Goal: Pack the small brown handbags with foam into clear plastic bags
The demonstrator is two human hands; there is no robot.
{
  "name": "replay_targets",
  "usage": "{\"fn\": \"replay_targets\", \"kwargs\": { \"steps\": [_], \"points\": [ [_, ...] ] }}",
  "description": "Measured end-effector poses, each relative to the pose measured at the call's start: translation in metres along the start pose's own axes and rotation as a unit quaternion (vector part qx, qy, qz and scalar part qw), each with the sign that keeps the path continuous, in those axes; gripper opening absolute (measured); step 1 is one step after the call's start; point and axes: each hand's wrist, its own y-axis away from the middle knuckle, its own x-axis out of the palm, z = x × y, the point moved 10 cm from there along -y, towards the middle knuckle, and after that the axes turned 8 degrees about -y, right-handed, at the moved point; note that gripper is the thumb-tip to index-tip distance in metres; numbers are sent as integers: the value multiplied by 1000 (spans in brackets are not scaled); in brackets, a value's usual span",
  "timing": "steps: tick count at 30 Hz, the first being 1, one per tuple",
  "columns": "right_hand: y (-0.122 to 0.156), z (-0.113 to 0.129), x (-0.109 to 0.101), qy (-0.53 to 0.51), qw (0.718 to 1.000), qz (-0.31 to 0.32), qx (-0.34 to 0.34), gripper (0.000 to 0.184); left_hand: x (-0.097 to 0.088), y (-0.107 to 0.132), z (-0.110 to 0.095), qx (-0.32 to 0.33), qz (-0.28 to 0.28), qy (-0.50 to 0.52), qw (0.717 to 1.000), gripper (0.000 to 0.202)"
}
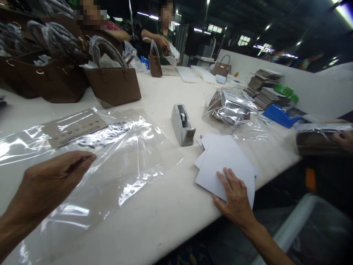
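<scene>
My left hand (56, 180) is at the left, thumb and fingers pinched together on the clear plastic bag (143, 158) spread flat on the table; the pinched edge is hard to make out. A brown printed card (74, 129) and black print show at that bag's far part. My right hand (234, 197) rests on a loose stack of white paper sheets (224, 156) near the table's front edge, its fingers apart on the top sheet and its thumb at the sheet's near edge. Between the hands, farther back, stands a grey tape dispenser (182, 125).
Brown handbags (113, 82) with wrapped handles crowd the back left. A plastic-wrapped bag (228, 106) lies behind the paper. Grey card stacks (268, 90) and a blue tape dispenser (281, 116) stand right. A co-worker's hand (344, 140) touches a wrapped brown item (317, 141). Another person (162, 40) works behind the table.
</scene>
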Motion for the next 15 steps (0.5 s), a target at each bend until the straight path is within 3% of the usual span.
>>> {"fn": "replay_targets", "kwargs": {
  "steps": [11,15],
  "points": [
    [1,-10,-1,-52,997,51,9,61,-6,0,-11,11,-13,-16,1000,28],
    [-4,-17,-5,-90,992,91,-19,48,-8,-3,-17,26,-9,-17,999,30]
  ]
}}
